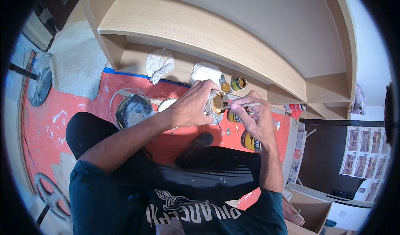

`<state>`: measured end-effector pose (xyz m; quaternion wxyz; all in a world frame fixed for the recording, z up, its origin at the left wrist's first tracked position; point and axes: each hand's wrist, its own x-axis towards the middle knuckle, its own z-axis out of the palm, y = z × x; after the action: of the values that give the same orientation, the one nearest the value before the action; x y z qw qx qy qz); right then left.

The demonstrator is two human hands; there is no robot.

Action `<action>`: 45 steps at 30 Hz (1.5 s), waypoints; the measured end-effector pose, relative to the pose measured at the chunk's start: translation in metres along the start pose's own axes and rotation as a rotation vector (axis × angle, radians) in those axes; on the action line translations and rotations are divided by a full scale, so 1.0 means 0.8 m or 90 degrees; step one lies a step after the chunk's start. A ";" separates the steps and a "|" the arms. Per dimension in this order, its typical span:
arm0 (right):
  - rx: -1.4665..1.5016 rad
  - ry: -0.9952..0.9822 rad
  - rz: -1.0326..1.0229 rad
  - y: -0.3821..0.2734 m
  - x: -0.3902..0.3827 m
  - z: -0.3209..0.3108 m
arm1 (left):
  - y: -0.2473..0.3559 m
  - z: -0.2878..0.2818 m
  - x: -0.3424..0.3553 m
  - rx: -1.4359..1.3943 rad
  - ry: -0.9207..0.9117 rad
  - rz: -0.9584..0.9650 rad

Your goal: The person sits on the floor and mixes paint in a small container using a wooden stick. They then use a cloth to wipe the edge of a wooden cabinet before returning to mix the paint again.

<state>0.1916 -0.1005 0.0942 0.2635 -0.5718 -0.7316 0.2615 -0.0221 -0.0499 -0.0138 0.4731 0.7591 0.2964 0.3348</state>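
1. The small open container (209, 107) is off the floor, held just out from the lower shelf's front edge; tan paste (218, 102) lies inside.
2. The work looks midway: the container is open and the pale-handled tool (253, 105) reaches its mouth. How much remains cannot be told.
3. The left hand (192, 105) curves around the container, thumb and fingers parted by its width.
4. The right hand (257, 117) pinches the tool's handle between thumb and fingers.
5. Beyond, an open yellow tin (243, 83) and two white cloths (160, 63) lie along the lower shelf (182, 64), one cloth overhanging its front edge.
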 end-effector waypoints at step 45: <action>-0.031 0.011 -0.010 -0.017 0.003 -0.002 | 0.006 0.003 -0.004 -0.015 0.036 0.025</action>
<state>0.1826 -0.1006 0.1046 0.2574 -0.5746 -0.7399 0.2367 -0.0211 -0.0554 -0.0107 0.4670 0.7494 0.2908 0.3684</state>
